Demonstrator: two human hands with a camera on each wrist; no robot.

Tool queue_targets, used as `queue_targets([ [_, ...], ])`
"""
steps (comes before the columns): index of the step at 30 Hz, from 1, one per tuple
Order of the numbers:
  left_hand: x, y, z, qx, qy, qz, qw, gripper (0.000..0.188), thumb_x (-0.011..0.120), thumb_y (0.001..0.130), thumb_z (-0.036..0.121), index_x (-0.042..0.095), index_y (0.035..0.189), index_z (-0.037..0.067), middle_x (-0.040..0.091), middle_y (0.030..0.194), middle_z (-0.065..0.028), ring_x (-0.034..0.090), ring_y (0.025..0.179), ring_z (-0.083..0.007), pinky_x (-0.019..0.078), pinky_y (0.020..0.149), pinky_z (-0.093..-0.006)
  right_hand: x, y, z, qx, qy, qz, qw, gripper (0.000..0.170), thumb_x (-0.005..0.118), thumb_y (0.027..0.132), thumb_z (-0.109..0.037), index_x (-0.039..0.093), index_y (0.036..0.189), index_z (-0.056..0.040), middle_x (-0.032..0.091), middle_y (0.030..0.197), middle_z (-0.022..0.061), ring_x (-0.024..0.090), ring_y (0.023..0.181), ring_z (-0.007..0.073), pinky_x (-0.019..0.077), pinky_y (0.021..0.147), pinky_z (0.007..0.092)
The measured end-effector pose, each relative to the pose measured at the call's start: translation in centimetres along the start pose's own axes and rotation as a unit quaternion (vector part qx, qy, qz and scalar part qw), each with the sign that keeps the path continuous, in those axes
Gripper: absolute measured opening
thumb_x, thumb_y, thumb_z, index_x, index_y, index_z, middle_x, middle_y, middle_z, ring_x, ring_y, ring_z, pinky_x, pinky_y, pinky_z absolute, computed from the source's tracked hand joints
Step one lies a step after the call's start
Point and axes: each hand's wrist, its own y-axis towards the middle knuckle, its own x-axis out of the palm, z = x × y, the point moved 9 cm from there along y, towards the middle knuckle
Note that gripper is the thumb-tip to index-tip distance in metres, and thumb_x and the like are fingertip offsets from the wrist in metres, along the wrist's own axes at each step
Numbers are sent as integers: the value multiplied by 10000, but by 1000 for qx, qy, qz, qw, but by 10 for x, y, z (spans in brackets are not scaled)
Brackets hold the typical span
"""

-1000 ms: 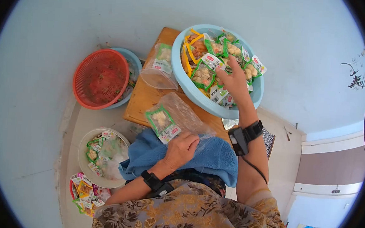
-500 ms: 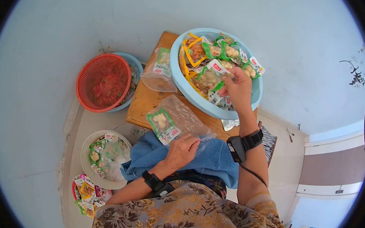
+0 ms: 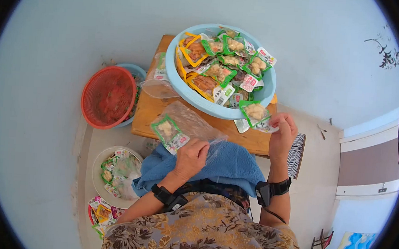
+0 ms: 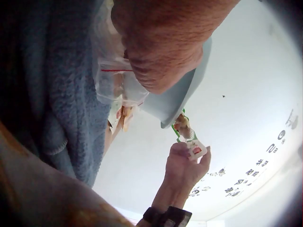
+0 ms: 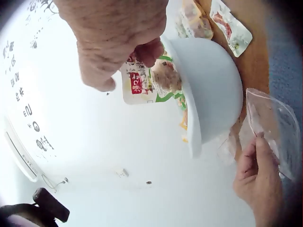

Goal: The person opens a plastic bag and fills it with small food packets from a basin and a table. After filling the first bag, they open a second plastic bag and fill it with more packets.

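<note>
My left hand (image 3: 192,157) grips the mouth edge of a clear plastic zip bag (image 3: 195,120) lying over the table's front edge. Inside that bag a green-edged snack packet (image 3: 166,128) shows through. At the basin's front right rim, my right hand (image 3: 283,136) pinches the white end of another green-edged snack packet (image 3: 256,111), its pale contents facing up. Heaped with green- and yellow-edged packets, the light blue basin (image 3: 205,106) stands on the wooden table. In the right wrist view, the left thumb and fingers hold the bag's edge (image 5: 253,113).
A second clear bag (image 3: 158,89) with a packet lies left of the basin. On the floor at left are a red colander (image 3: 89,99), a white tub (image 3: 97,159) of packets and bags, and more packets (image 3: 103,212). A blue towel (image 3: 233,165) covers the lap.
My right hand has taken a packet from the basin's heap and brought it down and right, past the rim. The left hand keeps its hold on the bag.
</note>
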Motion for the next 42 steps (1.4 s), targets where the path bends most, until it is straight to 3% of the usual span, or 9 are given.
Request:
queue_targets([
  [3,1,0,0,-15,14,-14,1000,59,674,857,38,687,911,18,658,839,-125,642,716,-299,515,623,-363,-19,-17,9,53,-142,94,984,93,664,888,-14,591,937,17,572,814,26,560,833,87,475,733,215],
  [4,3,-1,-3,-37,23,-29,999,66,667,862,57,684,920,30,671,878,-129,666,798,-344,540,675,-393,-20,-20,13,53,-140,98,984,93,664,888,-14,591,937,17,572,814,26,560,833,87,475,733,215],
  [10,2,0,6,-23,62,-28,997,58,668,861,57,684,905,24,664,868,-131,665,752,-335,534,640,-382,-39,-30,27,46,-87,210,973,436,748,834,12,541,1218,32,635,966,70,639,876,153,555,842,303],
  [12,2,1,9,-13,67,-28,997,56,669,859,55,685,902,23,660,859,-132,661,735,-333,529,629,-379,-38,-34,77,196,130,129,963,435,742,845,17,560,1238,53,675,1059,118,684,930,202,565,864,329],
  [15,1,1,15,-10,69,-27,997,53,671,856,49,685,900,21,650,842,-136,651,710,-332,519,610,-379,-27,-47,99,276,208,141,928,362,724,858,32,591,1194,64,683,1127,142,694,972,211,575,852,337],
  [18,1,1,15,-6,72,-25,997,52,672,852,39,683,899,20,641,828,-140,642,700,-335,508,599,-387,-23,-51,97,260,237,138,926,280,706,894,-15,625,1159,22,687,1106,120,685,999,204,565,880,351],
  [24,-2,2,20,16,74,-2,997,49,674,845,25,677,894,22,634,819,-143,634,709,-348,501,594,-400,-37,-65,63,190,158,109,963,166,661,920,0,630,1083,4,698,1041,108,701,879,170,584,773,323],
  [32,-3,2,21,-1,65,7,998,64,675,845,26,667,908,29,636,819,-133,640,730,-352,511,604,-405,-16,-129,58,328,-10,-19,944,127,700,882,-28,649,995,0,700,847,54,674,696,122,556,623,278],
  [42,-2,2,43,83,116,7,990,104,691,846,38,681,949,34,628,805,-113,652,694,-318,523,584,-384,30,-143,98,369,91,-22,925,188,644,922,-20,624,1102,30,698,984,72,672,806,124,559,720,281],
])
